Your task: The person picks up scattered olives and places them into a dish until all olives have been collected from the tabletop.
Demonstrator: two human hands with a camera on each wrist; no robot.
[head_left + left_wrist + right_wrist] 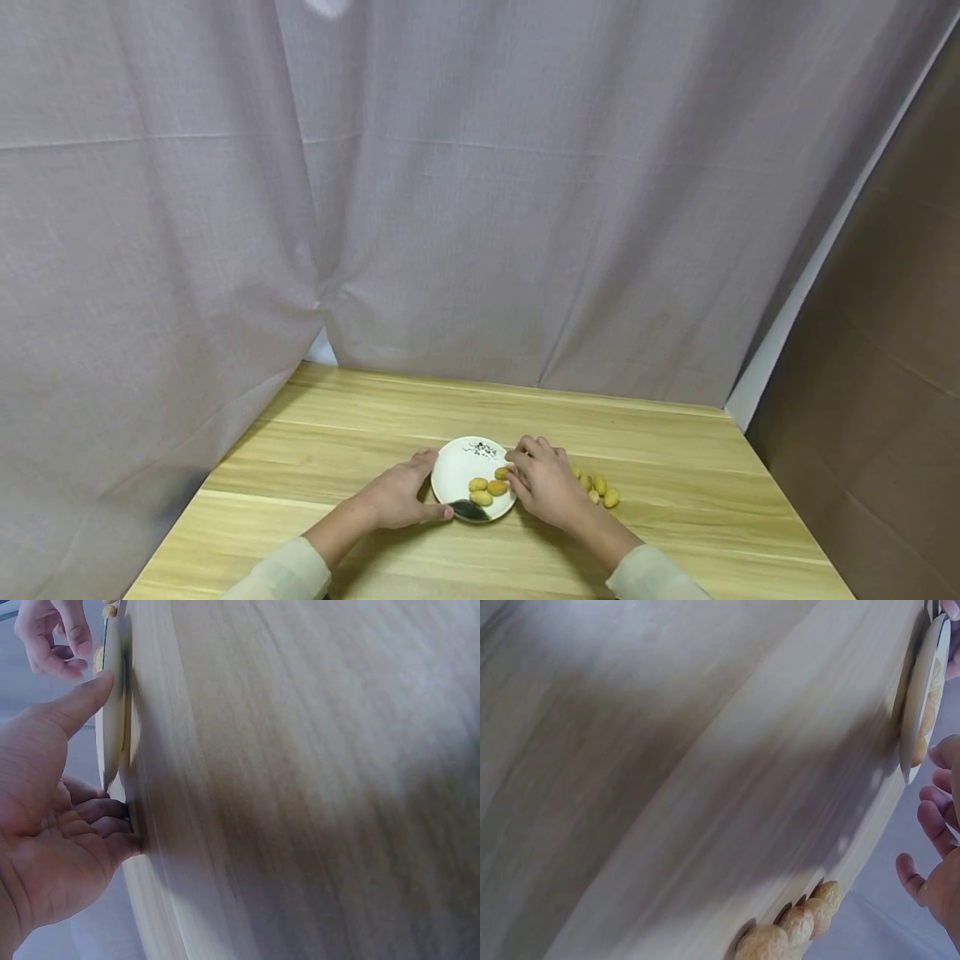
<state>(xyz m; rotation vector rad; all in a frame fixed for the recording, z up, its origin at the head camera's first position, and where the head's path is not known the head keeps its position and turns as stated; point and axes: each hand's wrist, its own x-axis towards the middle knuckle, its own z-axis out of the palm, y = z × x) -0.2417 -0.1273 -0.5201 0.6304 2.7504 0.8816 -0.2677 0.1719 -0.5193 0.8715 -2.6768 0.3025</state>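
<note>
A round white plate [455, 464] with a dark print near its far rim and a dark green leaf shape at its near rim lies on the table. Several small yellow oval fruits [481, 497] sit on its right half. My left hand [401, 494] holds the plate's left side, thumb on the near rim and fingers curled at the edge. At the right rim is my right hand [546, 481], its fingertips close beside the rightmost fruit [919, 754] on the plate. A small gap shows between hand and fruit in the left wrist view.
To the right of my right hand, more yellow fruits [611, 497] lie in a loose cluster on the wooden table [675, 533], partly hidden by that hand. Grey curtain [450, 250] hangs behind the table and on the left, and a brown cloth [885, 333] hangs on the right.
</note>
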